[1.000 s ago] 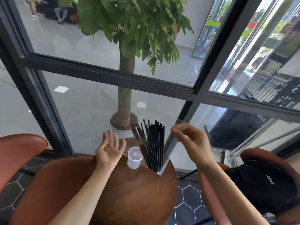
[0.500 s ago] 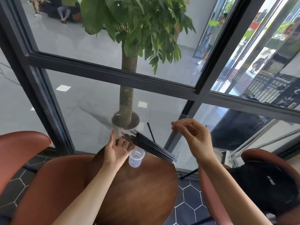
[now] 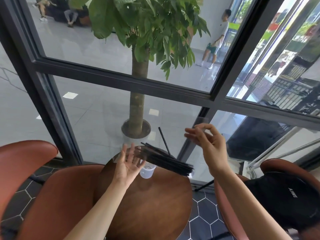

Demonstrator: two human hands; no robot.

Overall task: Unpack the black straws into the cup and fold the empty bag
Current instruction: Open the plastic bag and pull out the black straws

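A bundle of black straws (image 3: 166,159) lies tilted, almost flat, just above a small clear plastic cup (image 3: 146,172) on the round wooden table (image 3: 149,208). One single straw (image 3: 164,141) sticks up behind the bundle. My left hand (image 3: 129,164) is open, palm up, under the bundle's left ends. My right hand (image 3: 208,144) is raised to the right, its blurred fingers pinching the top of the clear bag (image 3: 200,121). The bag's lower corner (image 3: 190,174) shows at the bundle's right end. How much of the bundle is inside the bag is unclear.
Reddish-brown chairs stand at the left (image 3: 24,160) and near side (image 3: 65,196). A right-hand chair holds a black backpack (image 3: 287,198). A dark-framed glass wall (image 3: 121,80) rises right behind the table, with a potted tree and people beyond.
The straw bundle has tipped from upright over to the left, across the cup, onto my open left hand. My right hand has lifted slightly with the bag's top.
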